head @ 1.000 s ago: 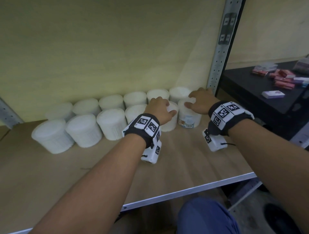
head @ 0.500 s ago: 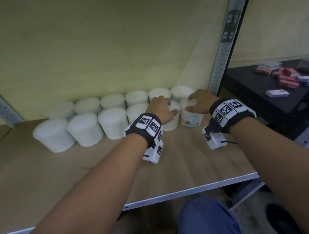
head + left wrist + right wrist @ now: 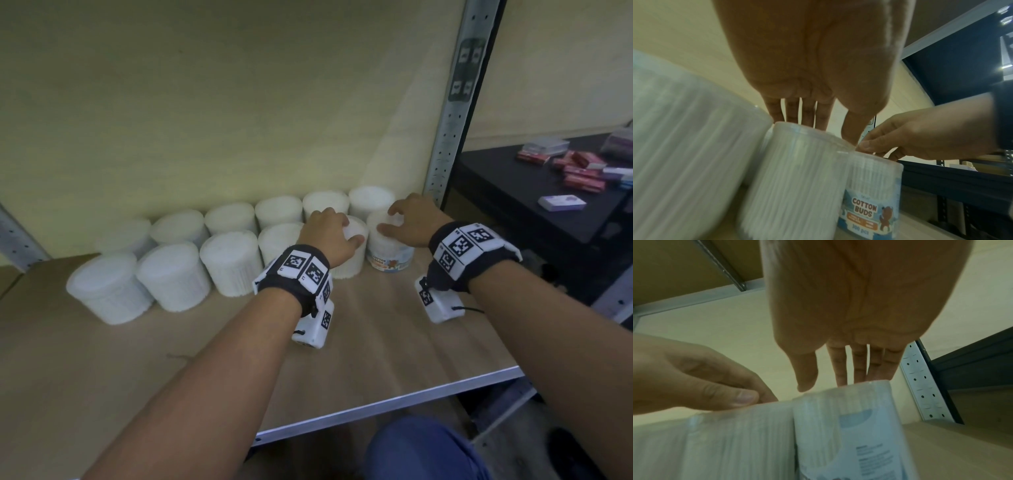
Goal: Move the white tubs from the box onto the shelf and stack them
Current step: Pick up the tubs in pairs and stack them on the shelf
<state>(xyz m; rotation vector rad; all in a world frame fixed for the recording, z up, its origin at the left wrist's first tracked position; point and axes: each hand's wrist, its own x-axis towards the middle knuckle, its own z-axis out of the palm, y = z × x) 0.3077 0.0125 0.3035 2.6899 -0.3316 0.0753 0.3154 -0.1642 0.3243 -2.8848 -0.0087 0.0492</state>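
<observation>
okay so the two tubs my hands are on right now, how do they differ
The tub under the right hand, the labelled tub, shows a blue "Cotton Buds" label and ends the front row. The tub under the left hand, the plain tub, shows no label and sits one place inward. Both stand upright, side by side.

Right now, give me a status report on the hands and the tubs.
Left hand on plain tub, right hand on labelled tub. Both tubs on shelf, unstacked. Nothing blocking.

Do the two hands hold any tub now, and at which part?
Neither is lifted. The left hand rests fingertips on one tub's lid; the right hand touches the lid of the labelled tub.
</observation>
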